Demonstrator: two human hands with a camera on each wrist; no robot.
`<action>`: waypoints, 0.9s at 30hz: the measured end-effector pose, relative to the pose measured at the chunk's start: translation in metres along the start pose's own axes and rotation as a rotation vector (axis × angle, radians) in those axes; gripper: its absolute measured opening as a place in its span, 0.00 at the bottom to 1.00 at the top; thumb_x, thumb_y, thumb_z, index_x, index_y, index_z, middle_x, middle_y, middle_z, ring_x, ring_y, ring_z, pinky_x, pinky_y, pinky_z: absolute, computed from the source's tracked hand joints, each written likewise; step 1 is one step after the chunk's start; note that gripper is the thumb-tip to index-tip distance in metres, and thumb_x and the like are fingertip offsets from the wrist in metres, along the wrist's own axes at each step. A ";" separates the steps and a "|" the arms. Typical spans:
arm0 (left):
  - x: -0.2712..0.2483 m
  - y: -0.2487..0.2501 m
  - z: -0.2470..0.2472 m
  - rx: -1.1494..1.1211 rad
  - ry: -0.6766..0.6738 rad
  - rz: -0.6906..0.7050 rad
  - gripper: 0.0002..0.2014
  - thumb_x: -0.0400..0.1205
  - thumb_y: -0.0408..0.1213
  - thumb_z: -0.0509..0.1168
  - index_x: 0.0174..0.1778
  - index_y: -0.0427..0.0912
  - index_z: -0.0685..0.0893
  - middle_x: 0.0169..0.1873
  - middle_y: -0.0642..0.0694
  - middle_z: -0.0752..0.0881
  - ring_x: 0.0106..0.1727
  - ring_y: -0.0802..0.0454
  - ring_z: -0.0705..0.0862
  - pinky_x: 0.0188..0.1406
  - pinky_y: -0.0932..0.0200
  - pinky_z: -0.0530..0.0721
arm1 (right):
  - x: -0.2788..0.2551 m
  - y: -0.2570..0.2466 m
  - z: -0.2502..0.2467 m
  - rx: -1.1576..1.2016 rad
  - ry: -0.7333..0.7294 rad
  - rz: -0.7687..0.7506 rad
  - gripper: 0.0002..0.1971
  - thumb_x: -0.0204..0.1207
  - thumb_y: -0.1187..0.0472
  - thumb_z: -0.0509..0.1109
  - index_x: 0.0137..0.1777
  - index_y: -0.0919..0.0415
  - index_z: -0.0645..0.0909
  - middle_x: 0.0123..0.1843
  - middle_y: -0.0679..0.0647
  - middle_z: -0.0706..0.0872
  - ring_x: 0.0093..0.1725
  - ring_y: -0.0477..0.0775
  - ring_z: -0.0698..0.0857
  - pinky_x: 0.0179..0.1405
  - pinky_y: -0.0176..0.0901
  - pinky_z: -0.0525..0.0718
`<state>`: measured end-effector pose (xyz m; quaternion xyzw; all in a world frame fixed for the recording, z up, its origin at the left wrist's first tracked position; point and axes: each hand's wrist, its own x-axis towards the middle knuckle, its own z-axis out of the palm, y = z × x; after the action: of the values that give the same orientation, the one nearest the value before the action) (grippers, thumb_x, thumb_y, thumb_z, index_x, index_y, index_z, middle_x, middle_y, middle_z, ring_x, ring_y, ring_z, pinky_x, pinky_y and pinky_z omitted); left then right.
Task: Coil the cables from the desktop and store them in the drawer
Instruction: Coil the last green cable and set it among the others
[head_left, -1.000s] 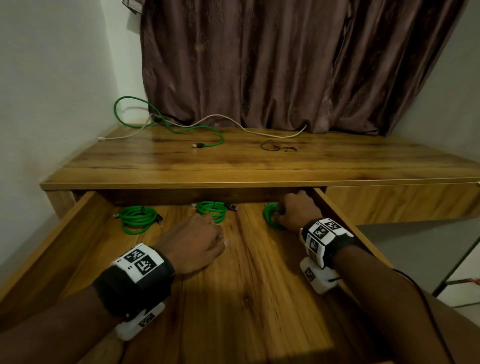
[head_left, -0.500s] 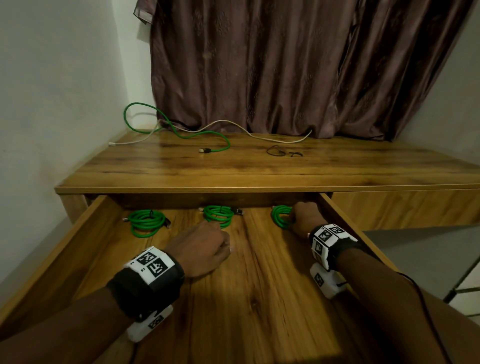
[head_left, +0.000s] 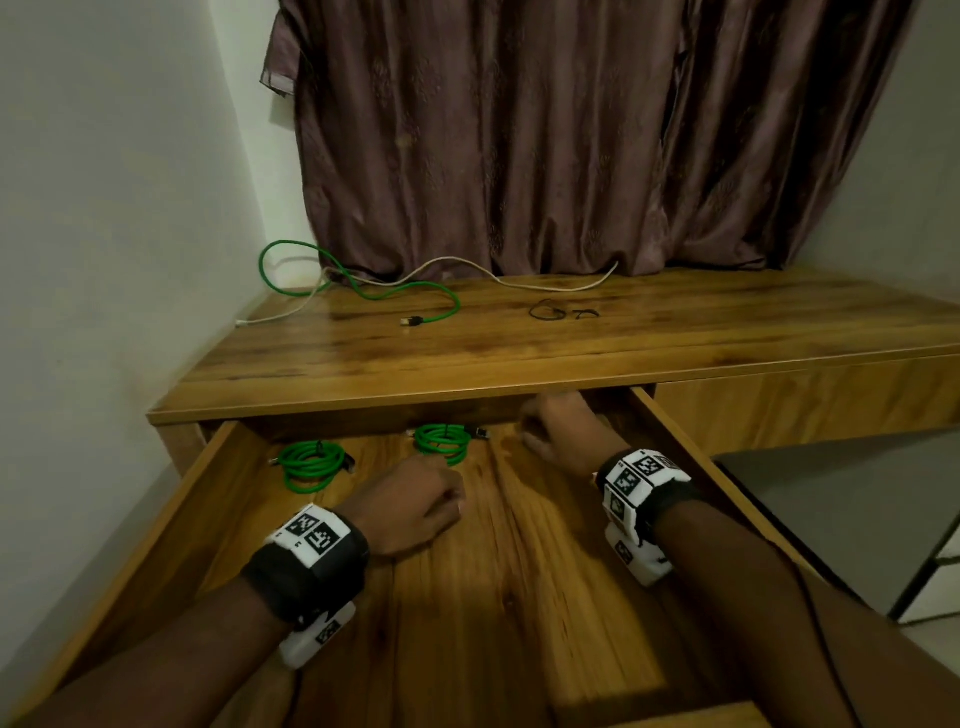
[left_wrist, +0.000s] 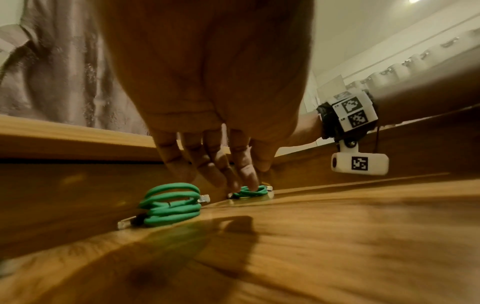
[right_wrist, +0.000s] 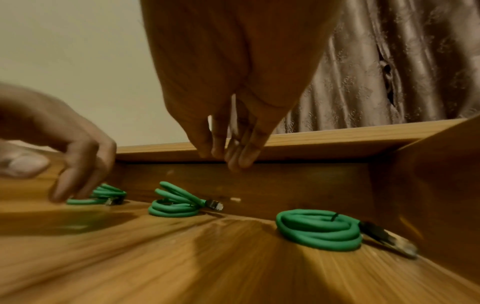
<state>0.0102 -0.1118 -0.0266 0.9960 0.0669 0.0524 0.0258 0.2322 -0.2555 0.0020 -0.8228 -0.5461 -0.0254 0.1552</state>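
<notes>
Three green cables lie coiled at the back of the open wooden drawer (head_left: 171, 519): the left coil (head_left: 311, 465), the middle coil (head_left: 444, 441) and the right coil (right_wrist: 319, 228) near the right wall. My right hand (right_wrist: 228, 152) hangs just above the right coil with straight fingers and holds nothing; in the head view this hand (head_left: 561, 431) hides that coil. My left hand (head_left: 415, 504) hovers low over the drawer floor in front of the middle coil, with its fingers (left_wrist: 215, 168) loose and empty. An uncoiled green cable (head_left: 363, 280) lies on the desktop (head_left: 675, 332).
A white cable (head_left: 519, 280) runs along the back of the desktop under the brown curtain (head_left: 519, 156). Small black ties (head_left: 545, 312) lie mid-desk. A wall (head_left: 104, 260) closes the left side. Bare drawer floor (head_left: 519, 597) stretches toward me.
My right hand has let go of the right coil, which now lies on the drawer floor beneath its fingers. The left hand has hardly moved. My head has come closer to the desk.
</notes>
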 end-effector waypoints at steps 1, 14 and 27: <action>0.000 0.001 -0.003 0.012 0.010 0.022 0.14 0.91 0.54 0.57 0.60 0.54 0.84 0.54 0.55 0.82 0.55 0.58 0.78 0.55 0.57 0.77 | -0.002 -0.003 -0.002 0.001 0.046 -0.064 0.12 0.85 0.56 0.73 0.65 0.59 0.86 0.60 0.55 0.85 0.59 0.56 0.86 0.60 0.49 0.87; 0.051 -0.017 -0.122 0.131 0.098 -0.070 0.11 0.88 0.48 0.63 0.58 0.49 0.88 0.55 0.48 0.89 0.57 0.47 0.85 0.55 0.48 0.82 | -0.002 0.013 0.010 -0.229 0.069 -0.087 0.48 0.83 0.63 0.72 0.93 0.59 0.42 0.94 0.61 0.43 0.93 0.62 0.46 0.92 0.59 0.46; 0.183 -0.113 -0.148 0.471 -0.269 -0.494 0.17 0.85 0.50 0.60 0.38 0.43 0.79 0.40 0.42 0.82 0.40 0.41 0.84 0.40 0.54 0.80 | 0.004 0.020 0.015 -0.128 0.090 -0.082 0.43 0.86 0.55 0.66 0.93 0.52 0.43 0.94 0.55 0.45 0.93 0.56 0.46 0.92 0.55 0.50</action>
<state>0.1600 0.0316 0.1325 0.9265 0.3114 -0.1040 -0.1839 0.2498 -0.2542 -0.0155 -0.8060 -0.5692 -0.1037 0.1254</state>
